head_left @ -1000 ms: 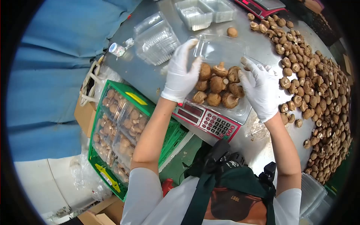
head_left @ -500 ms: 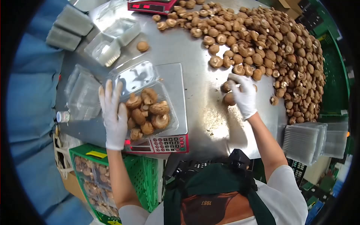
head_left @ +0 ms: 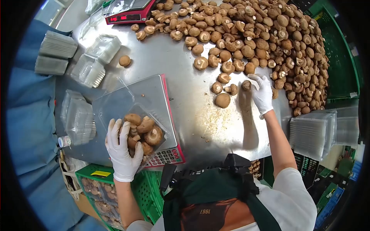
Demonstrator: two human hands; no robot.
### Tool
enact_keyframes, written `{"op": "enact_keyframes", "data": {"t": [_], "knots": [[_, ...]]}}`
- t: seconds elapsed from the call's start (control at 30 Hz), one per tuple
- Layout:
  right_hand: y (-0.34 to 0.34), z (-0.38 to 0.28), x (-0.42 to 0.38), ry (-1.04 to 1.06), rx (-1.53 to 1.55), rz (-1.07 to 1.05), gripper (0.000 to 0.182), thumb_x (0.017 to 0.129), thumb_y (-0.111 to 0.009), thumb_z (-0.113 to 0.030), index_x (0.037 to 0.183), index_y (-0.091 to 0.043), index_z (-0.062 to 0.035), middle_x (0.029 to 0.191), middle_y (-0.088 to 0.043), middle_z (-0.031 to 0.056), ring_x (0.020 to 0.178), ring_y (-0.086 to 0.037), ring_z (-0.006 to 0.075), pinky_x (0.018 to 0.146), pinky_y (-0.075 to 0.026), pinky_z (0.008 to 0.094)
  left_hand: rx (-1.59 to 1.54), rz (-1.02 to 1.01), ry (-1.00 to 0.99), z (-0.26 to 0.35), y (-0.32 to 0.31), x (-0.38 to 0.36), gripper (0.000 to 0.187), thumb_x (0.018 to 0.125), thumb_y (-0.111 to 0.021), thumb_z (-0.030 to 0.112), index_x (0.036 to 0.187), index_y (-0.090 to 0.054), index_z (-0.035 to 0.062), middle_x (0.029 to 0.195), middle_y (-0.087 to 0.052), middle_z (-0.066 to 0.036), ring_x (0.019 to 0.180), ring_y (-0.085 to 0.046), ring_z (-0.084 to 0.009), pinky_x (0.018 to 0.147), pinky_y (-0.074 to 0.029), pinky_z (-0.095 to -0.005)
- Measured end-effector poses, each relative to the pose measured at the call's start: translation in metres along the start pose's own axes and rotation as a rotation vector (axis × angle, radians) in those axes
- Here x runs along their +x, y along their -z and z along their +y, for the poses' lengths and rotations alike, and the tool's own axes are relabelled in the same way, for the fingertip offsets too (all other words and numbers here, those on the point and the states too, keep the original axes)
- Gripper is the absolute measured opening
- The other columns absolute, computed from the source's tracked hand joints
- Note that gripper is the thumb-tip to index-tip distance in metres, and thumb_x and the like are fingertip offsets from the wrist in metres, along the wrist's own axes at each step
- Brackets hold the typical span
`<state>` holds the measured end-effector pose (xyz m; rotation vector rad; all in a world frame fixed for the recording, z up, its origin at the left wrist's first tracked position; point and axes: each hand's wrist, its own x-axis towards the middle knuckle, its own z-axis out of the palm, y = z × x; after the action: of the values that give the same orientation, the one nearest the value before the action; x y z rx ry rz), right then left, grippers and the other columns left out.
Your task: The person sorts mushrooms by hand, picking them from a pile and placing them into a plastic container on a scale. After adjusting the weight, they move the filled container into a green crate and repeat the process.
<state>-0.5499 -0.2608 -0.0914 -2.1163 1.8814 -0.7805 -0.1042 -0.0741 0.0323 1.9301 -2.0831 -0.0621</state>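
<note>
My left hand (head_left: 125, 154), in a white glove, curls round the near left side of a clear plastic clamshell tray (head_left: 161, 135) full of brown mushrooms (head_left: 153, 134). Its fingers and thumb lie against the mushrooms and the tray's side. The tray rests on a red and grey weighing scale (head_left: 154, 94), partly hidden by the hand. My right hand (head_left: 263, 94), also gloved, pinches a single mushroom (head_left: 246, 85) between thumb and fingers over the metal table. Several loose mushrooms (head_left: 222, 100) lie to its left.
A large mushroom heap (head_left: 266, 34) covers the far right of the metal table (head_left: 185, 111). Empty clamshells (head_left: 79, 119) stand at left, with stacked trays (head_left: 311, 134) at right. A second scale (head_left: 125, 17) is at the back. A green crate (head_left: 92, 173) sits below left.
The view has shifted. My right hand has moved away from the loose mushrooms to the right and now holds one. My left hand has curled round the tray, which sits nearer the scale's front.
</note>
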Motion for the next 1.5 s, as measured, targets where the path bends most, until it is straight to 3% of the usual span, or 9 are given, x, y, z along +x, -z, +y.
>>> {"op": "enact_keyframes", "data": {"t": [0.27, 0.53, 0.73, 0.9, 1.1, 1.27, 1.33, 1.4, 1.5], "knots": [[-0.020, 0.018, -0.007, -0.049, 0.144, -0.179, 0.052, 0.082, -0.071, -0.003, 0.134, -0.064, -0.0082, 0.130, -0.059, 0.0176, 0.121, -0.058, 0.0346, 0.106, -0.046, 0.0392, 0.039, -0.100, -0.067, -0.006, 0.002, -0.002, 0.074, 0.083, -0.067, 0.019, 0.152, -0.043, 0.0074, 0.160, -0.036, -0.022, 0.148, -0.033, -0.0465, 0.120, -0.025, -0.0555], [-0.001, -0.127, 0.006, -0.022, 0.818, -0.182, 0.044, 0.088, -0.073, -0.007, 0.132, -0.065, -0.0068, 0.107, -0.066, 0.0030, 0.095, -0.060, 0.0134, 0.087, -0.050, 0.0286, -0.191, 0.219, -0.035, -0.018, 0.005, -0.005, 0.071, 0.092, -0.067, 0.028, 0.153, -0.040, 0.0034, 0.160, -0.035, -0.024, 0.148, -0.034, -0.0434, 0.121, -0.026, -0.0530], [0.004, -0.258, -0.016, 0.667, 0.857, -0.552, 0.036, 0.087, -0.075, -0.009, 0.123, -0.069, -0.0051, 0.104, -0.073, 0.0095, 0.094, -0.071, 0.0254, 0.084, -0.056, 0.0358, -0.278, 0.559, 0.619, -0.054, -0.010, 0.000, 0.063, 0.091, -0.071, 0.014, 0.147, -0.046, 0.0027, 0.140, -0.048, -0.020, 0.124, -0.051, -0.0332, 0.103, -0.045, -0.0426], [-0.024, -0.301, -0.035, 1.012, 0.413, -0.553, 0.038, 0.082, -0.078, -0.021, 0.117, -0.068, -0.0093, 0.103, -0.063, 0.0073, 0.097, -0.061, 0.0306, 0.083, -0.049, 0.0422, -0.833, 0.423, 0.923, -0.074, -0.020, 0.015, 0.076, 0.095, -0.070, 0.012, 0.157, -0.028, 0.0051, 0.118, -0.062, -0.015, 0.099, -0.062, -0.0189, 0.089, -0.053, -0.0337], [-0.013, -0.302, -0.032, 0.909, 0.492, -0.383, 0.034, 0.081, -0.077, -0.013, 0.113, -0.068, -0.0083, 0.105, -0.066, 0.0085, 0.100, -0.062, 0.0302, 0.087, -0.049, 0.0416, -1.258, 0.680, 0.662, -0.068, -0.001, 0.006, 0.046, 0.105, -0.052, 0.014, 0.148, -0.045, 0.0001, 0.124, -0.065, -0.016, 0.120, -0.059, -0.0226, 0.105, -0.045, -0.0362], [-0.017, -0.254, -0.035, 0.225, 0.973, -0.416, 0.024, 0.094, -0.065, -0.002, 0.118, -0.062, -0.0012, 0.099, -0.066, 0.0062, 0.088, -0.059, 0.0130, 0.082, -0.050, 0.0289, -0.491, 0.362, 0.289, -0.032, 0.014, -0.066, 0.031, 0.095, -0.061, 0.005, 0.125, -0.068, 0.0047, 0.134, -0.059, -0.016, 0.137, -0.046, -0.0338, 0.114, -0.038, -0.0428], [-0.011, -0.248, -0.038, 0.202, 0.819, -0.578, 0.026, 0.097, -0.063, -0.003, 0.122, -0.058, -0.0001, 0.097, -0.064, 0.0035, 0.082, -0.055, 0.0088, 0.080, -0.049, 0.0264, -0.332, 0.374, 0.414, 0.002, 0.010, -0.077, 0.049, 0.091, -0.071, 0.006, 0.138, -0.056, 0.0061, 0.124, -0.057, -0.013, 0.122, -0.054, -0.0275, 0.107, -0.044, -0.0398], [-0.009, -0.242, -0.046, 0.197, 0.683, -0.839, 0.026, 0.097, -0.063, -0.005, 0.122, -0.057, -0.0001, 0.097, -0.064, 0.0027, 0.079, -0.055, 0.0097, 0.078, -0.048, 0.0258, -1.084, 0.432, 0.800, 0.017, -0.011, -0.098, 0.055, 0.095, -0.069, 0.005, 0.144, -0.046, 0.0059, 0.114, -0.057, -0.006, 0.105, -0.058, -0.0161, 0.096, -0.049, -0.0317], [-0.022, -0.234, -0.051, -0.140, 0.986, -0.996, 0.026, 0.100, -0.061, -0.005, 0.125, -0.055, -0.0032, 0.096, -0.064, 0.0031, 0.080, -0.063, 0.0117, 0.076, -0.051, 0.0259, -1.291, 0.305, 0.907, 0.016, -0.010, -0.103, 0.054, 0.097, -0.068, 0.004, 0.144, -0.043, 0.0050, 0.106, -0.056, 0.000, 0.097, -0.057, -0.0087, 0.089, -0.050, -0.0258]]}}
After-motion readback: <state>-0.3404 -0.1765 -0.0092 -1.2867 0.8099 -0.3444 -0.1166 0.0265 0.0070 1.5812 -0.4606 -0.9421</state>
